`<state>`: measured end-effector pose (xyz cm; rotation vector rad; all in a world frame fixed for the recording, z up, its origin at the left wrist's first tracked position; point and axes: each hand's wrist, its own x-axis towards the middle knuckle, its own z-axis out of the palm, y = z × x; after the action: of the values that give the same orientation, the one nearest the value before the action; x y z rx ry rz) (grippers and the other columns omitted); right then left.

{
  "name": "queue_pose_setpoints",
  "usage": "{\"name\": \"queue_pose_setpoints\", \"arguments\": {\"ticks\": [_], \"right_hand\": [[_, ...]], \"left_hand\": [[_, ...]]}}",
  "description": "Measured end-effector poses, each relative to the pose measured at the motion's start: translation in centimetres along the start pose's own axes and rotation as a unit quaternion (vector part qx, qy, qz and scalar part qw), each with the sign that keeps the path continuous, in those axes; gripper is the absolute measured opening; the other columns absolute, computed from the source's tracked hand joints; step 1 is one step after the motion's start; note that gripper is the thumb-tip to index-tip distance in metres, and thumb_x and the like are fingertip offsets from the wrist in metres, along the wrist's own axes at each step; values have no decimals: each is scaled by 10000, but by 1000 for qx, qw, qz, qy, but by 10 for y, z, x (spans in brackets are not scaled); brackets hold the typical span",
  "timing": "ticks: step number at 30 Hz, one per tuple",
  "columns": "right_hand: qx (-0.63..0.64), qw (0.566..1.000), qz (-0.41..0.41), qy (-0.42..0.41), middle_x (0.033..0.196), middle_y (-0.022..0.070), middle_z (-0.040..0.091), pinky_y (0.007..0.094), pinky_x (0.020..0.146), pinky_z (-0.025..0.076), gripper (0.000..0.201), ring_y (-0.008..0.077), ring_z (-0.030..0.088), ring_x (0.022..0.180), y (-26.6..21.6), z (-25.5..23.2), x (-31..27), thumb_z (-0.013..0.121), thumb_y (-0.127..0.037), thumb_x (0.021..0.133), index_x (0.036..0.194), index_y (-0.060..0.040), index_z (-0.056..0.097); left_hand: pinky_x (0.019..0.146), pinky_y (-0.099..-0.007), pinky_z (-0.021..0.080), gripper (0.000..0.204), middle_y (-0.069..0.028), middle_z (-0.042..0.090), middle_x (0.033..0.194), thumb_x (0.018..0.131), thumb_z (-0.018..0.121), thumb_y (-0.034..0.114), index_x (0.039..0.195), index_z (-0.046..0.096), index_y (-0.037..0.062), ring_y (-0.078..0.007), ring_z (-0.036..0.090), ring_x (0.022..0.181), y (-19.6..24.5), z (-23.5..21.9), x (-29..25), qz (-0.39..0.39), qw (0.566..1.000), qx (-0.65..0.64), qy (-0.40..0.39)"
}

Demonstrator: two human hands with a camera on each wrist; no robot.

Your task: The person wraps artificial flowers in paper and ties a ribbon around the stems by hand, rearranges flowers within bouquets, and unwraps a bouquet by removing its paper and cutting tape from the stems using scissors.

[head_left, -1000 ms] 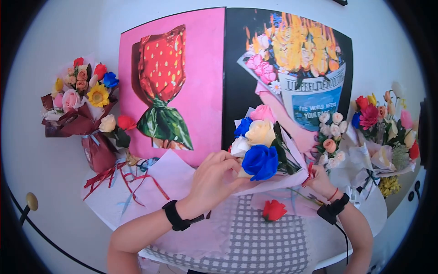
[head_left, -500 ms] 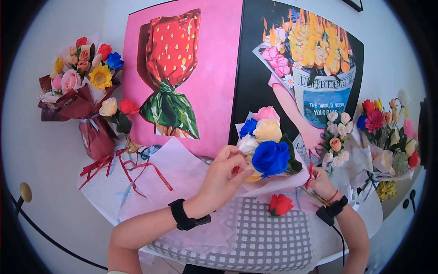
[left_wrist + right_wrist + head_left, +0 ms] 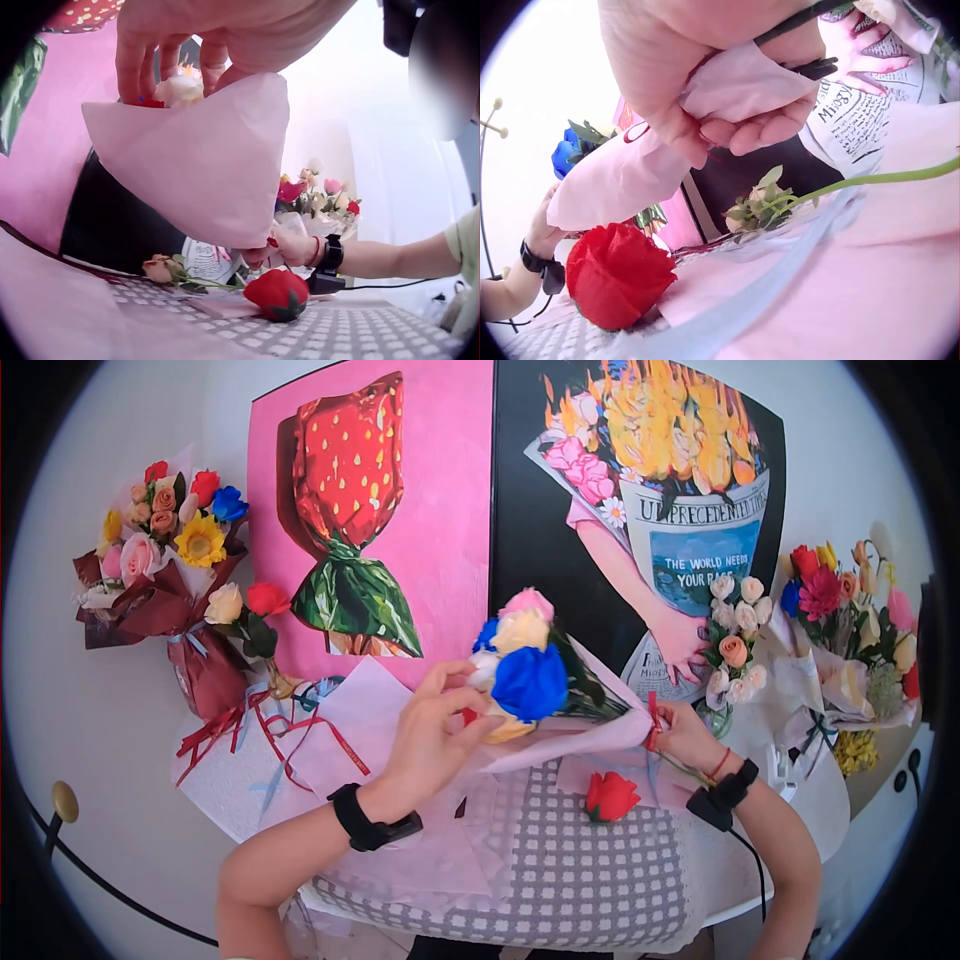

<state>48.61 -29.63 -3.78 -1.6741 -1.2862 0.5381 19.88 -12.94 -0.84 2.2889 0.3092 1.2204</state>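
A bouquet in pale pink wrapping paper is held up over the table, tilted, with its flower heads to the left. A large blue rose shows at its front, beside cream, white and pink blooms. My left hand has its fingers and thumb around the flower heads, at a white rose inside the paper. My right hand grips the gathered paper and stems at the bottom, where a red ribbon shows. Dark stem ends poke out of that fist. Below the bouquet lies a loose red rose.
Loose pink paper sheets and red ribbons cover the table's left. A grey checked cloth spreads at the front. Wrapped bouquets stand at left and right. Behind stands a large open picture panel.
The bouquet's flower end has swung a little left and up, with my left hand moving along with it. My right hand keeps its grip on the bottom. The head view has shifted too.
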Motion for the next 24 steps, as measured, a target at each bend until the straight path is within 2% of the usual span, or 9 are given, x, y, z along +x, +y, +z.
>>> {"name": "queue_pose_setpoints", "arguments": {"ticks": [4, 6, 9, 12, 16, 18, 21, 22, 24], "right_hand": [[43, 994, -27, -92, 837, -22, 573, 202, 664, 418, 274, 40, 477, 740, -1, 9, 18, 644, -15, 707, 974, -10, 579], [-2, 992, -22, -124, 876, -8, 581, 214, 716, 416, 278, 50, 482, 782, 13, 9, 23, 651, -39, 735, 999, -10, 568], [-41, 980, 28, -191, 869, -3, 590, 219, 720, 419, 257, 54, 489, 782, 15, 10, 22, 653, -45, 742, 981, -3, 569], [-56, 977, 27, -202, 869, 9, 588, 221, 737, 418, 275, 63, 499, 807, 10, 11, 19, 662, -66, 747, 992, 2, 556], [-22, 987, 3, -161, 921, 1, 553, 211, 784, 399, 309, 77, 487, 847, 7, 13, 11, 651, -51, 766, 1026, -33, 486], [-7, 991, -7, -130, 930, 10, 544, 216, 806, 392, 328, 87, 486, 866, 9, 14, 10, 649, -44, 765, 1034, -35, 462], [3, 992, -19, -127, 959, 25, 533, 235, 845, 381, 341, 103, 482, 903, 19, 8, 9, 629, 4, 769, 1039, -32, 424], [10, 987, -10, -163, 963, 29, 535, 239, 847, 382, 320, 104, 483, 907, 18, 5, 11, 618, 26, 771, 1022, -27, 426], [18, 980, 1, -197, 966, 33, 538, 243, 849, 383, 300, 104, 485, 912, 16, 3, 11, 607, 47, 773, 1004, -22, 429]], "left_hand": [[813, -282, 460, 98, -124, 440, 1140, 698, 698, 29, 737, 609, 18, -195, 516, 995, -22, -4, -1, -77, 997, -24, -9], [809, -291, 476, 99, -127, 436, 1140, 710, 699, 46, 738, 611, 11, -203, 524, 993, -38, -1, -6, -192, 977, -74, -64], [782, -307, 450, 140, -151, 496, 1114, 691, 723, 150, 727, 638, 45, -270, 541, 961, -55, 4, -20, -135, 986, -12, -94], [802, -317, 439, 156, -154, 493, 1118, 695, 725, 169, 726, 638, 43, -275, 534, 972, -56, 6, -23, -203, 972, -64, -97], [802, -316, 439, 162, -158, 487, 1135, 692, 725, 165, 718, 632, 35, -269, 536, 964, -53, 8, -26, -202, 972, -76, -94], [703, -267, 536, 135, -124, 413, 1170, 731, 695, 68, 752, 595, -20, -182, 567, 909, -49, 7, -24, -164, 980, -22, -110], [677, -263, 541, 89, -128, 394, 1213, 760, 655, 33, 766, 586, -23, -171, 580, 872, -51, 8, -25, -172, 976, -27, -127], [677, -263, 541, 89, -128, 394, 1213, 760, 655, 33, 766, 586, -23, -171, 580, 872, -52, 9, -26, -171, 976, -28, -131], [742, -307, 479, 155, -213, 483, 1199, 728, 683, 107, 736, 586, -14, -292, 552, 998, -55, 11, -29, -199, 968, -115, -96]]}}
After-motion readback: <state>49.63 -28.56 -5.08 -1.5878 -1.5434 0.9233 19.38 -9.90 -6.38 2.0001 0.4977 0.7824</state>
